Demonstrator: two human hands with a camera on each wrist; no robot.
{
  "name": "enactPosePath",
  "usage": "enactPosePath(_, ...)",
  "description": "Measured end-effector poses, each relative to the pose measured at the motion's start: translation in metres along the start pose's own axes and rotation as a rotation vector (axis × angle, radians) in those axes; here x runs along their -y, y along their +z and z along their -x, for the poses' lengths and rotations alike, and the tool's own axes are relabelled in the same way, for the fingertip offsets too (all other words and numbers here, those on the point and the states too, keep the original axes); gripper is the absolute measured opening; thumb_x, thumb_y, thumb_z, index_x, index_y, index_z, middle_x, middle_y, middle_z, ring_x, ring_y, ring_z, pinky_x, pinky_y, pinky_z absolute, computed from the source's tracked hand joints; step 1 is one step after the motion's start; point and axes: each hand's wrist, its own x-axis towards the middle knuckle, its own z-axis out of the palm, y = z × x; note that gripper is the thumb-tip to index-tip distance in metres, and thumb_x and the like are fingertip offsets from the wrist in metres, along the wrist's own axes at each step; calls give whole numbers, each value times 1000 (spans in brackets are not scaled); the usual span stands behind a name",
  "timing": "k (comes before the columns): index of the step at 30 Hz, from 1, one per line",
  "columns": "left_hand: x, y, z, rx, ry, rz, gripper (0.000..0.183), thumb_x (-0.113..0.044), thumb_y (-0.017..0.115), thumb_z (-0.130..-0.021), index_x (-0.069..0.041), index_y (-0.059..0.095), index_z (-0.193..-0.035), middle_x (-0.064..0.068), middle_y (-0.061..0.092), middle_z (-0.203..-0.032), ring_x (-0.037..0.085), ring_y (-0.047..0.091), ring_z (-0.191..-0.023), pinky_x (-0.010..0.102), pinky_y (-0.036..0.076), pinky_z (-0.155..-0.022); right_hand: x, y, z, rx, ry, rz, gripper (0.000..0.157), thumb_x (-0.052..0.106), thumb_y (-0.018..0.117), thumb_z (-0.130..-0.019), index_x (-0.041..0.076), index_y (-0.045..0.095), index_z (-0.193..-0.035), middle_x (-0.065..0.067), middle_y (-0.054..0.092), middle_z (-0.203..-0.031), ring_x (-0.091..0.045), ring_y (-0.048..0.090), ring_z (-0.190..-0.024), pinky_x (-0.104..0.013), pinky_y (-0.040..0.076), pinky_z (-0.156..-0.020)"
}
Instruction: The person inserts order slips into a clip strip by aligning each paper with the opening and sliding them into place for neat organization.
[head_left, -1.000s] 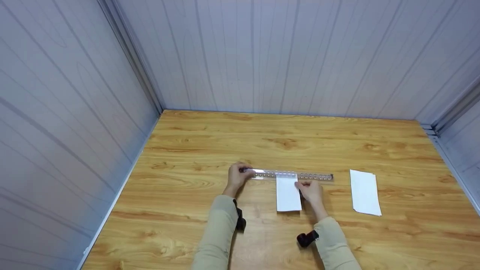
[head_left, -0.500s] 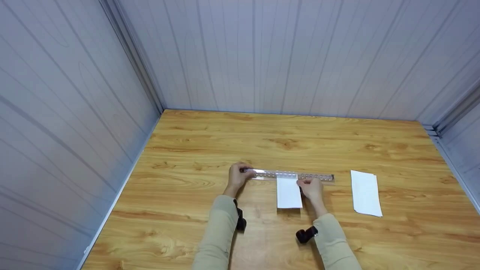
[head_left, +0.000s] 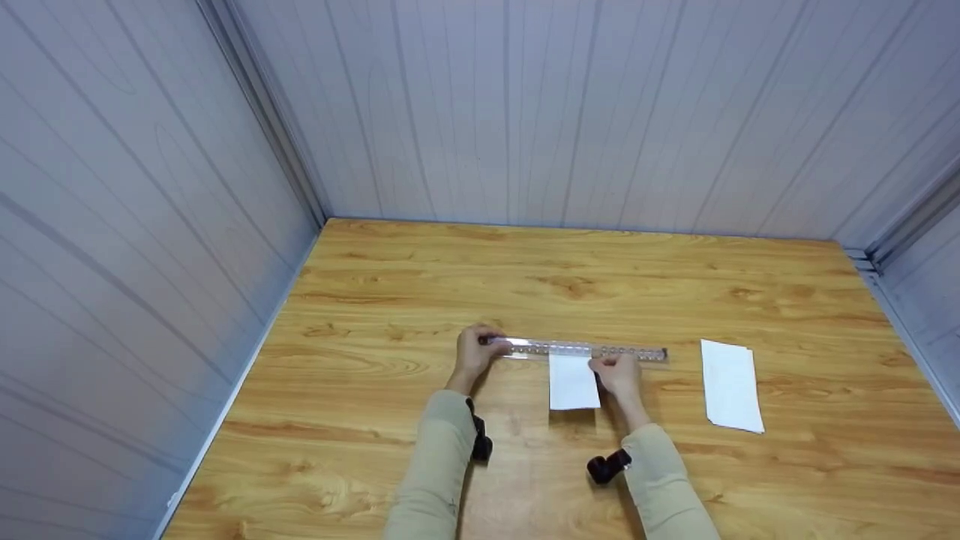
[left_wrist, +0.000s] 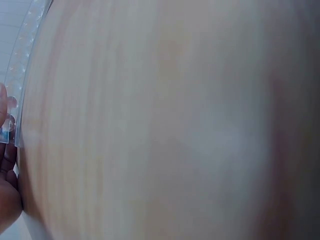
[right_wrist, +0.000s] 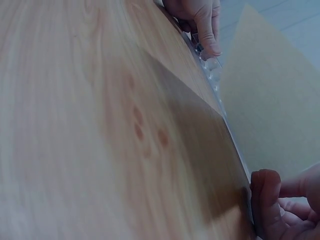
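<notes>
Clock: centred on the held sheet, head view.
Sleeves: two, beige; left sleeve (head_left: 431, 472) at 8 o'clock, right sleeve (head_left: 667, 487) at 5, both cut off by the near edge.
Right hand (head_left: 621, 373): at 3 o'clock, wrist angled inward; thumb and forefinger pinched together on the sheet's right edge. Contact with the strip: cannot tell.
White sheet (head_left: 574, 382): one, at centre; near edge raised, shadow beneath; far edge overlapping the strip, in front or behind hard to make out.
Loose papers (head_left: 733, 386): overlapping pile, at 3 o'clock, well apart; count hidden.
Left hand (head_left: 474, 352): between 9 and 10 o'clock, clamped on the strip's left end, covering it; mostly cropped in the left wrist view.
Clear strip (head_left: 630, 353): one, round-holed, passing 12 o'clock.
</notes>
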Motion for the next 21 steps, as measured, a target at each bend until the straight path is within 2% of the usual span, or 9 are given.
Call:
enactPosePath(2, 0, 0, 0, 0, 4, -4, 16, 1, 75, -64, 8, 68, -77, 15, 62, -74, 25, 56, -71, 24, 44, -63, -6, 2, -4, 15, -42, -48, 22, 17, 65, -76, -4, 69, -82, -16, 65, -78, -29, 59, -76, -36, 47, -65)
enactPosePath(6, 0, -1, 0, 10, -4, 1, 16, 0, 75, -66, 7, 68, -77, 16, 62, -75, 25, 56, -71, 24, 45, -63, -59, 26, -45, -8, -145, -106, 20, 23, 69, -73, 3, 70, -71, -10, 64, -66, -22, 57, -61, -30, 45, -52)
enactPosePath(9, -1, -1, 1, 22, -30, 33, 16, 0, 74, -67, 8, 67, -78, 18, 61, -76, 29, 56, -74, 28, 46, -66, -80, 39, -64, -31, -121, -70, 22, 24, 70, -71, 2, 70, -69, -11, 64, -65, -24, 57, -61, -32, 44, -51)
enactPosePath(12, -10, -3, 3, 28, -36, 76, 15, 4, 72, -67, 11, 66, -78, 23, 59, -77, 35, 55, -74, 37, 46, -66, -55, 31, -47, -2, -69, -41, 23, 22, 69, -72, -1, 70, -75, -14, 65, -73, -30, 59, -71, -40, 46, -61)
enactPosePath(13, -14, -4, 4, 27, -30, 81, 15, 6, 72, -67, 13, 65, -78, 25, 58, -77, 38, 54, -74, 40, 46, -67, -55, 31, -46, -18, -112, -73, 22, 24, 70, -72, 2, 71, -72, -11, 65, -69, -27, 59, -67, -36, 46, -58)
enactPosePath(18, -34, -9, 9, 26, -6, 87, 16, 10, 70, -67, 18, 62, -78, 31, 56, -78, 44, 53, -76, 47, 44, -69, -13, 15, -12, -11, -128, -58, 19, 19, 68, -73, 0, 70, -72, -12, 65, -69, -28, 59, -68, -37, 46, -62)
enactPosePath(19, -34, -10, 9, 25, -7, 88, 16, 10, 70, -66, 17, 62, -78, 31, 56, -78, 44, 53, -76, 48, 44, -69, -8, 13, -8, -9, -140, -51, 19, 18, 67, -74, -1, 70, -72, -11, 65, -68, -27, 59, -67, -35, 46, -60)
enactPosePath(20, -36, -10, 9, 26, -7, 87, 16, 11, 70, -67, 18, 62, -79, 31, 56, -78, 44, 53, -76, 48, 44, -69, 5, 9, 1, 4, -102, -6, 18, 13, 65, -75, -5, 68, -74, -14, 65, -71, -28, 58, -69, -37, 46, -63)
enactPosePath(21, -31, -9, 8, 25, -8, 89, 16, 10, 70, -66, 17, 62, -78, 30, 57, -78, 43, 53, -76, 48, 44, -70, 9, 8, 4, 1, -111, 3, 18, 12, 65, -75, -6, 68, -75, -14, 65, -71, -27, 58, -69, -36, 46, -62)
